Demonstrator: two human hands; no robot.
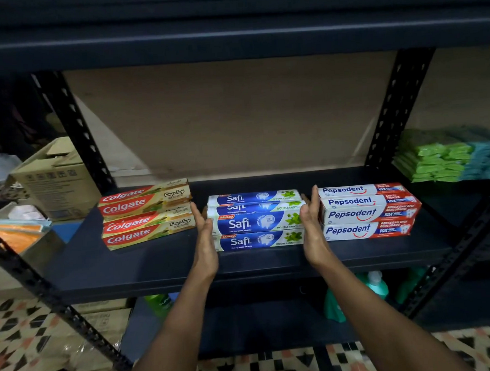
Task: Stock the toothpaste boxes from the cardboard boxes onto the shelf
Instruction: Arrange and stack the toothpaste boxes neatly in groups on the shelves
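On the dark shelf board (157, 265) lie three groups of toothpaste boxes. Red Colgate boxes (146, 217) are stacked at the left, blue and white Safi boxes (256, 220) in the middle, white and red Pepsodent boxes (366, 211) at the right. My left hand (205, 236) lies flat against the left end of the Safi stack, fingers straight. My right hand (313, 224) presses the stack's right end the same way, between the Safi and Pepsodent boxes.
A cardboard box (57, 179) stands behind the left upright (74, 129). Green and teal packets (448, 155) fill the neighbouring shelf at the right. Green bottles (373, 289) stand on the shelf below. More cartons (102, 317) sit on the patterned floor at the lower left.
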